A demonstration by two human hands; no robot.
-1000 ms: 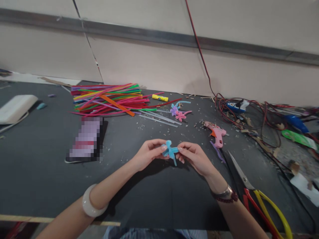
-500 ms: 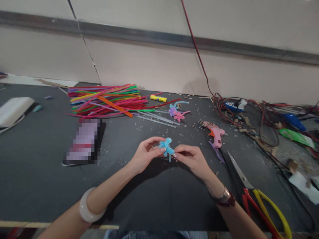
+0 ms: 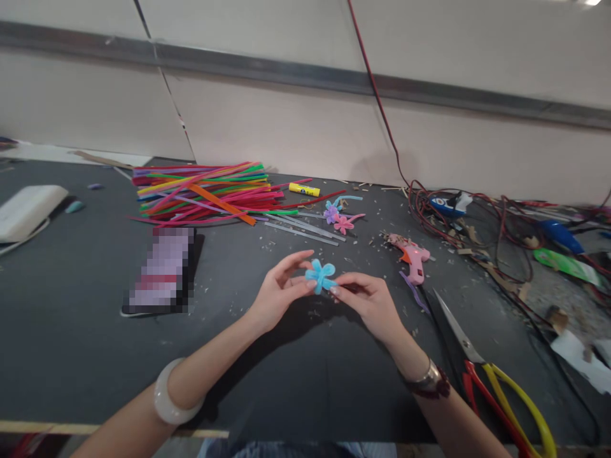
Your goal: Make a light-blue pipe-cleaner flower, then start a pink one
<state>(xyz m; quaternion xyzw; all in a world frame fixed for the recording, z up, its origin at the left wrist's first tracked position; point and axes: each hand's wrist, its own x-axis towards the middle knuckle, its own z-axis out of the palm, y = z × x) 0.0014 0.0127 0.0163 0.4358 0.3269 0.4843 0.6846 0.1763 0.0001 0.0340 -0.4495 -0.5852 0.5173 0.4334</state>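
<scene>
A light blue pipe-cleaner flower (image 3: 321,275) is held above the dark table, its looped petals facing up toward me. My left hand (image 3: 281,289) pinches a petal on its left side with thumb and fingers, the index finger lifted a little behind it. On the other side, my right hand (image 3: 370,302) grips the lower right petal between thumb and fingertips. Beyond my hands lie small finished flowers: a pink flower (image 3: 343,222), a purple flower (image 3: 330,214) and a blue one (image 3: 333,205) partly hidden behind it.
A bundle of coloured pipe cleaners (image 3: 214,194) lies at the back, near a yellow glue stick (image 3: 304,189) and clear glue sticks (image 3: 301,234). Left is a phone (image 3: 160,270). To the right are a pink glue gun (image 3: 414,257), large scissors (image 3: 477,362) and tangled cables (image 3: 501,216).
The blue flower has turned so its open petals face me; its stem, visible before, no longer shows. My left index finger has lifted slightly away from the petals.
</scene>
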